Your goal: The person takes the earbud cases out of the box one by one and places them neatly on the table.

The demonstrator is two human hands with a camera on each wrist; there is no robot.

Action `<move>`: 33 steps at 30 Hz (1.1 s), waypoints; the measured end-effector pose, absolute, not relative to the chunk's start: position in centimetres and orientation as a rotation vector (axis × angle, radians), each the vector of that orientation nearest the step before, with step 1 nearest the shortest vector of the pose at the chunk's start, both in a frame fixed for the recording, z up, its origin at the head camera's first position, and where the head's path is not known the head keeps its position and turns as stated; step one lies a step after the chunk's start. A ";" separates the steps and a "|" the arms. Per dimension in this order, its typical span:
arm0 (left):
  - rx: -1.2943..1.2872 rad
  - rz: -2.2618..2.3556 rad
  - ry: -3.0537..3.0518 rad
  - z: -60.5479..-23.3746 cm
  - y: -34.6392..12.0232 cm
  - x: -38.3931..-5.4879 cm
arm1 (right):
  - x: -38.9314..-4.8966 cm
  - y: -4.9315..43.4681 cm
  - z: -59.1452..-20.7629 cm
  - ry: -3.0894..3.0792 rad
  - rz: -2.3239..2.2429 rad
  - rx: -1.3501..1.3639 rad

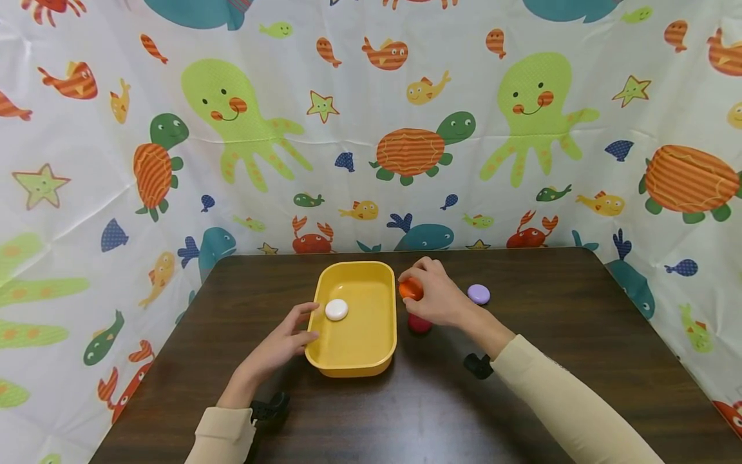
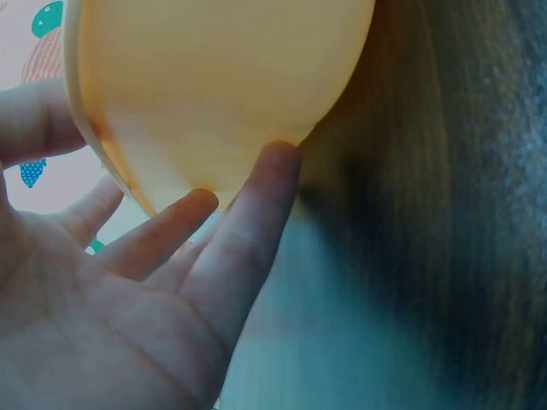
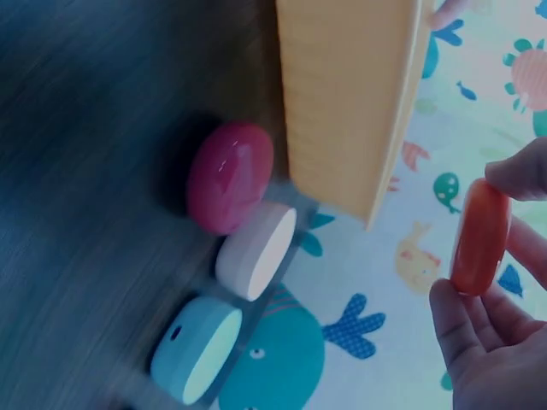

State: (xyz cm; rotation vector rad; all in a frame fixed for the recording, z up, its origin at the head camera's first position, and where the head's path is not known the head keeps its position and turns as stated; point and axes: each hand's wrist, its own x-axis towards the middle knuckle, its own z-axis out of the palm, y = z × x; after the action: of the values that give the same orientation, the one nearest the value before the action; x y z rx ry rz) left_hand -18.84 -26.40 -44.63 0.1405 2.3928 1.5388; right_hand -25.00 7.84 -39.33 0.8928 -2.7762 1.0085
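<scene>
In the head view, my left hand (image 1: 290,336) is at the left side of a yellow bin (image 1: 356,372), thumb and a finger over its rim. The left wrist view shows other fingertips against the outside of the wall. A white disc (image 1: 336,310) lies inside the bin. My right hand (image 1: 439,293) pinches an orange disc (image 1: 410,289) above the table, just right of the bin; in the right wrist view its fingertips hold the disc (image 3: 480,239) by opposite edges. Below the right hand sits a red rounded piece (image 1: 420,323), partly hidden by the hand.
A lilac disc (image 1: 478,294) lies right of the right hand. The right wrist view shows a pale round piece (image 3: 256,250) close to the red one, and a bluish round piece (image 3: 197,348) with a dark slot. Behind the dark table (image 1: 556,309) hangs a sea-animal curtain (image 1: 359,58).
</scene>
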 end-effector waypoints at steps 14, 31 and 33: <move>0.155 1.553 2.388 -44.7 -26.5 -18.9 | -25.4 9.8 -40.5 -2.759 0.952 0.866; 0.141 1.545 2.395 -44.5 -26.3 -18.6 | -25.2 11.8 -42.0 -2.831 0.849 0.841; 0.138 1.543 2.399 -44.4 -26.3 -18.6 | -25.2 12.0 -42.1 -2.840 0.847 0.828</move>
State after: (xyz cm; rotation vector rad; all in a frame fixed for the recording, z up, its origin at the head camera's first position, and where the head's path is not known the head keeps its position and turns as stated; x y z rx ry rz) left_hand -18.60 -26.25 -44.42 0.1385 2.3988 1.5431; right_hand -25.20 12.02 -42.09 0.8282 -2.8400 0.8466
